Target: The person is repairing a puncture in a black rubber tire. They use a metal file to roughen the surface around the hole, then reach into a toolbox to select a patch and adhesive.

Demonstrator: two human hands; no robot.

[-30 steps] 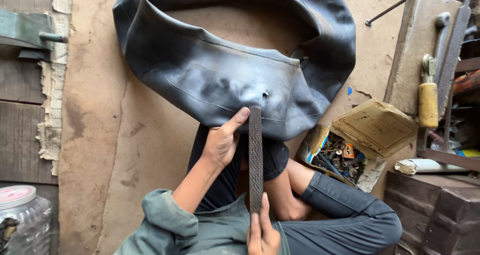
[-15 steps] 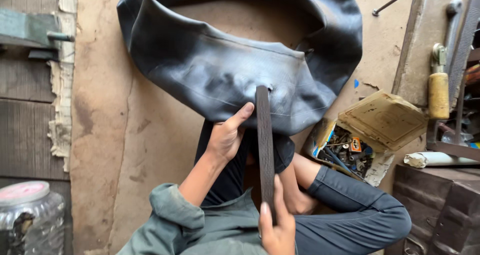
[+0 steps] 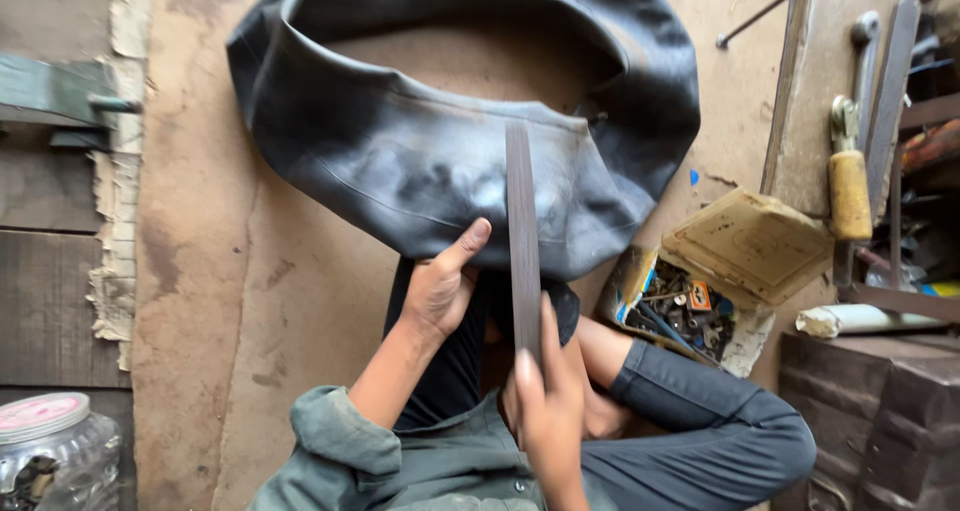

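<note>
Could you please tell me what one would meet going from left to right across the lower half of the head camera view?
Glass jar → left hand → flat rasp held by the right hand → open box of small metal parts → yellow-handled tool.

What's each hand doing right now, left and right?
Left hand: fingers pressed on the black inner tube, holding it down, not closed around it.
Right hand: closed on the flat metal file.

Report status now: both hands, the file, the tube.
Left hand pressing black inner tube on lap. Right hand gripping flat file, laid across the tube. Nothing blocking.
</note>
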